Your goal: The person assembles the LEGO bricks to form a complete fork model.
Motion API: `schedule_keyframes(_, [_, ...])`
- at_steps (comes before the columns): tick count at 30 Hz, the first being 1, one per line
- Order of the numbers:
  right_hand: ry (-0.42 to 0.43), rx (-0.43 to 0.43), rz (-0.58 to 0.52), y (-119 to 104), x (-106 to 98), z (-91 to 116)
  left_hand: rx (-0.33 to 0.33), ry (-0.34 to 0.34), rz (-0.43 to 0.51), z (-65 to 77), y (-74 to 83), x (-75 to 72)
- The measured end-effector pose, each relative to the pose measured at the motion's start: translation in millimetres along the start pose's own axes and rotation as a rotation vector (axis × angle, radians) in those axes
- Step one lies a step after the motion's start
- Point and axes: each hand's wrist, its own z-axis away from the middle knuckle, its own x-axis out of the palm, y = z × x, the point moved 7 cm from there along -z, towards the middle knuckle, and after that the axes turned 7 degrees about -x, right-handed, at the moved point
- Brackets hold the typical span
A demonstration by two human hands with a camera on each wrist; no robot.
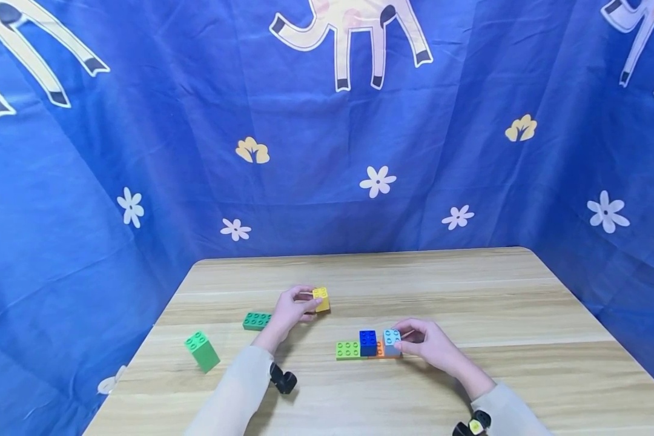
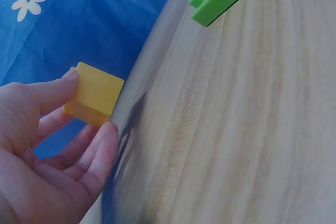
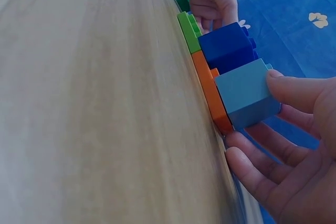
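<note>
- Yellow block [image 1: 320, 301]: located left of the table's middle, beyond the row of bricks. Left hand [image 1: 291, 309] grasps it between thumb and fingers. Whether it touches the table [image 1: 469, 290] cannot be told.
- Yellow block grip: contact at the sides leaves the top studs uncovered; this probably makes its orientation easy to control.
- Light-blue block [image 1: 390, 341]: located on the right end of the orange brick [image 3: 209, 93]. Right hand [image 1: 429, 346] grasps it, thumb on the near side. Lower fingertips lie close to the orange brick's end, possibly to steady it.
- Dark-blue block [image 1: 367, 343]: stands across the joint between the lime brick [image 1: 346, 350] and the orange brick, and so likely ties the two together.
- Lime brick: lies flat, end to end with the orange brick.
- Green brick [image 1: 255, 321] and tall green block [image 1: 204, 353]: untouched, left of the row; this spacing presumably leaves working room.
</note>
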Motion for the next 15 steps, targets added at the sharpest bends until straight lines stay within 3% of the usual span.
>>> schedule_keyframes(10, [0.018,0.001,-0.013,34,0,-5,0.033,-0.042,-0.076,17.9,6.7,3.2])
schedule_keyframes(15, [0.018,-0.006,-0.009,35,0,-5,0.045,-0.046,-0.132,27.8,8.1,6.1])
